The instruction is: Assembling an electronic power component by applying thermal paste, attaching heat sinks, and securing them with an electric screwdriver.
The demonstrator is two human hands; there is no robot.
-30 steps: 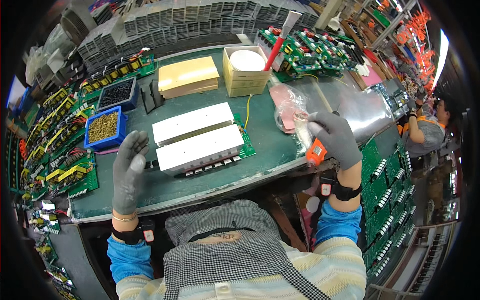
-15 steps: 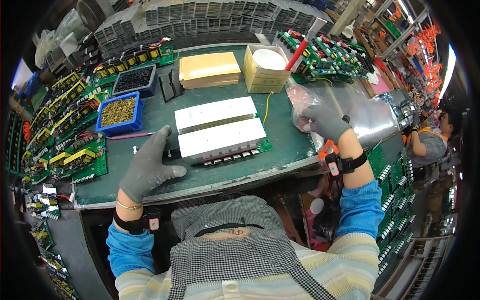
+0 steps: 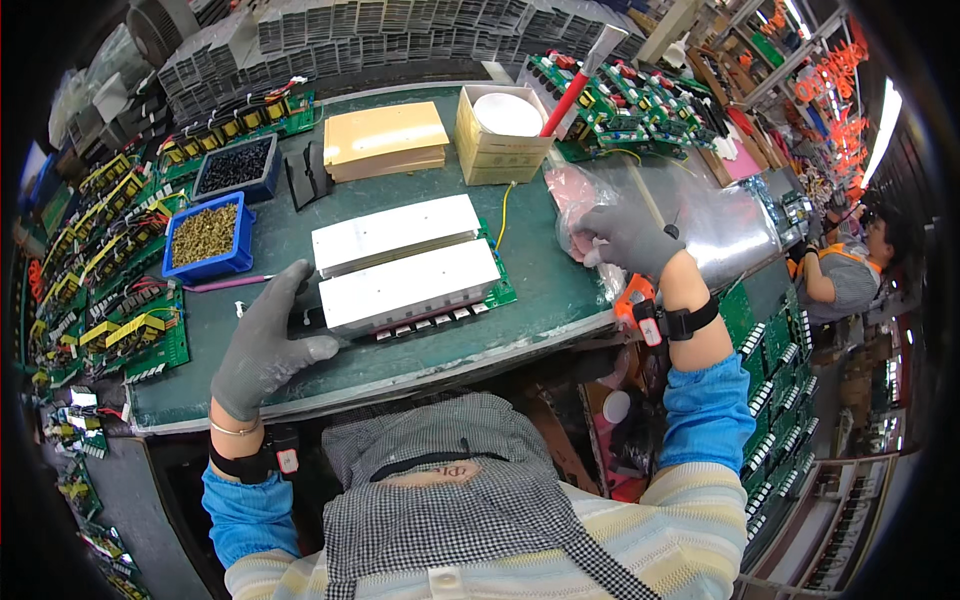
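Observation:
My left hand (image 3: 262, 345), in a grey glove, is open with thumb and fingers apart, at the left end of a green circuit board (image 3: 503, 287). Two long white metal plates (image 3: 410, 285) lie side by side on top of that board, and small white parts line its near edge. On the right, my right hand (image 3: 635, 243), also gloved, bends over a clear plastic bag (image 3: 570, 195) with pink contents. Its fingertips are drawn together at the bag; whatever lies between them is too small to make out.
A blue bin of brass-coloured pieces (image 3: 243, 262), a dark bin of black parts (image 3: 266, 188), a stack of tan sheets (image 3: 385, 140) and a carton (image 3: 490, 165) with a red-handled brush (image 3: 565, 104) surround the board. Component boards (image 3: 110, 260) crowd the left. A co-worker (image 3: 850, 270) sits far right.
The whole scene has shifted a little left in view. My right fingers look more drawn together at the bag. My left hand keeps its place by the board.

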